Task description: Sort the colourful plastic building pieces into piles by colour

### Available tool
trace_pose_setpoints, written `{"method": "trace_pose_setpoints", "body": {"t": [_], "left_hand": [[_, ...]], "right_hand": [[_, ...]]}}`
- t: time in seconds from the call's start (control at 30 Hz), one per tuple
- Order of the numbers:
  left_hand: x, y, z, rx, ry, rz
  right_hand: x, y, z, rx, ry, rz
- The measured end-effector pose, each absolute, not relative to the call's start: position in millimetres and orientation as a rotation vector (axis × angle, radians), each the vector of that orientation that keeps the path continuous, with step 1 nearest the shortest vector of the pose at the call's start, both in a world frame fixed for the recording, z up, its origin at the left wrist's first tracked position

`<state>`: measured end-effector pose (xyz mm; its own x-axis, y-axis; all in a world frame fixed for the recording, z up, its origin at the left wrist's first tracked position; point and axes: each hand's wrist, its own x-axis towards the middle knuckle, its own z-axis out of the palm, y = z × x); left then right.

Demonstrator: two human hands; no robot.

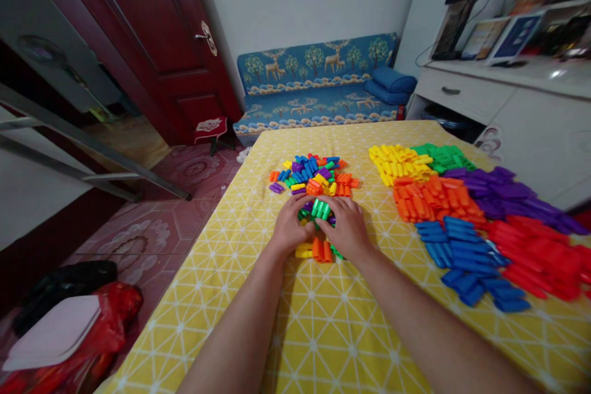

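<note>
Both of my hands are over the near part of a mixed pile of small tube-like plastic pieces (305, 167). A cluster of bright green plastic pieces (321, 209) shows between them. My right hand (347, 228) curls around it, with fingers at the far side and thumb at the near side. Opposite, my left hand (292, 225) is closed in a curve; what lies against its fingertips is partly hidden. Just below the hands lie orange pieces (322, 250) and a yellow piece (303, 250).
To the right, pieces lie sorted by colour: yellow (399, 163), green (443, 157), orange (434, 199), purple (508, 194), blue (471, 258) and red (545, 252). A yellow patterned cloth (221, 314) covers the table. Beyond stands a blue sofa (318, 92).
</note>
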<state>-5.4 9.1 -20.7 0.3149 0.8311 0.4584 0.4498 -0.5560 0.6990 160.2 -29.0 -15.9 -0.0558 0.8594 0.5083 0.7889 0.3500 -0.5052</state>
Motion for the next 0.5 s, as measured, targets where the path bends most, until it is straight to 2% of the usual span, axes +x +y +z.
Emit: {"method": "trace_pose_setpoints", "body": {"t": [0.33, 0.5], "left_hand": [[-6.6, 11.7, -25.7, 1.867, 1.449, 1.232], [-4.8, 11.1, -26.9, 1.848, 1.459, 1.255]], "right_hand": [[159.9, -31.3, -12.7, -1.408, -1.78, 0.162], [163.6, -37.9, -3.5, -1.316, -1.691, 0.051]]}}
